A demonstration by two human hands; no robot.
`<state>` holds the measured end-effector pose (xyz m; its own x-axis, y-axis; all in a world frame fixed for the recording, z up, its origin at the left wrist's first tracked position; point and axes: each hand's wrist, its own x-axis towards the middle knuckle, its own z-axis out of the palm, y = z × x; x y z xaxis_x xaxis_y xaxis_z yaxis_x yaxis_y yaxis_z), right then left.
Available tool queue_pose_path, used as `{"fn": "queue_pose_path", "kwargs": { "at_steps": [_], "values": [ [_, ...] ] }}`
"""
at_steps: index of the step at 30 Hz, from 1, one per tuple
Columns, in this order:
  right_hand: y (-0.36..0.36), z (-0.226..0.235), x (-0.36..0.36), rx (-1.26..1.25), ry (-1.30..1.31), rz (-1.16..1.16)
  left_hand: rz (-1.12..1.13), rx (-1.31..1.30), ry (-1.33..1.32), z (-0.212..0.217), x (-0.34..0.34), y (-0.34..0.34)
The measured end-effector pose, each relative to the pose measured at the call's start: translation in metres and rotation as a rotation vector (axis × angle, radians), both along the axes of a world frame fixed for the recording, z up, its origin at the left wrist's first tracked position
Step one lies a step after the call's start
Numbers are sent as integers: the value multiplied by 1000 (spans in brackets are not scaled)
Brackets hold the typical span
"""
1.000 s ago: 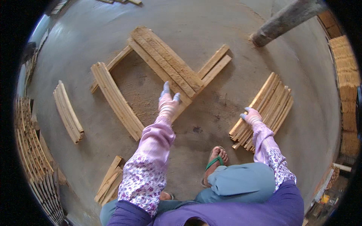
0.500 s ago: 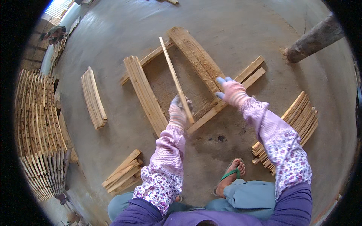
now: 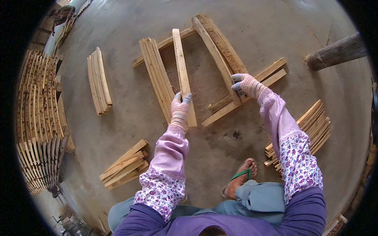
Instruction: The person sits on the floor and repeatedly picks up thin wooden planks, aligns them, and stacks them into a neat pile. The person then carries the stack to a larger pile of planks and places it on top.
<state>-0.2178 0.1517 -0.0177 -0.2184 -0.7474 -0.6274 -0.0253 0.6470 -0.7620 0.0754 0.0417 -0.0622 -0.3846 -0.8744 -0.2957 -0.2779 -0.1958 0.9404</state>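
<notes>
My left hand [image 3: 180, 107], in a striped glove with grey fingertips, is closed around the lower part of a pale wooden slat [image 3: 181, 63]. The slat shows its broad face and lies close beside a row of similar slats [image 3: 156, 72] on its left. My right hand [image 3: 247, 85], gloved alike, grips the near end of another wooden slat [image 3: 211, 45]. That one is tipped on its edge, along the left side of a sawdust-covered board [image 3: 223, 41]. Two crosspieces [image 3: 220, 114] run beneath the near ends, and another wooden bar [image 3: 165, 44] lies under the far ends.
Short wood pieces [image 3: 125, 167] lie at lower left, and a stack of slats [image 3: 315, 131] at right near my leg. Another slat bundle [image 3: 99, 82] rests at left, beside a large stacked pile [image 3: 39, 110]. A round post [image 3: 336, 52] stands at far right. A person [image 3: 61, 15] is at upper left.
My left hand has carried its slat left toward the row and turned its broad face up. My right hand has closed on a slat at the sawdust-covered board and tipped it up.
</notes>
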Motion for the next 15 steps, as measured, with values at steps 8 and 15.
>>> {"fn": "queue_pose_path", "kwargs": {
  "at_steps": [8, 15],
  "values": [
    [-1, 7, 25, 27, -255, -163, 93, -404, -916, -6, -3, 8],
    [-2, -25, 38, -92, -166, -307, 49, -555, -1074, -44, -9, 17]
  ]
}}
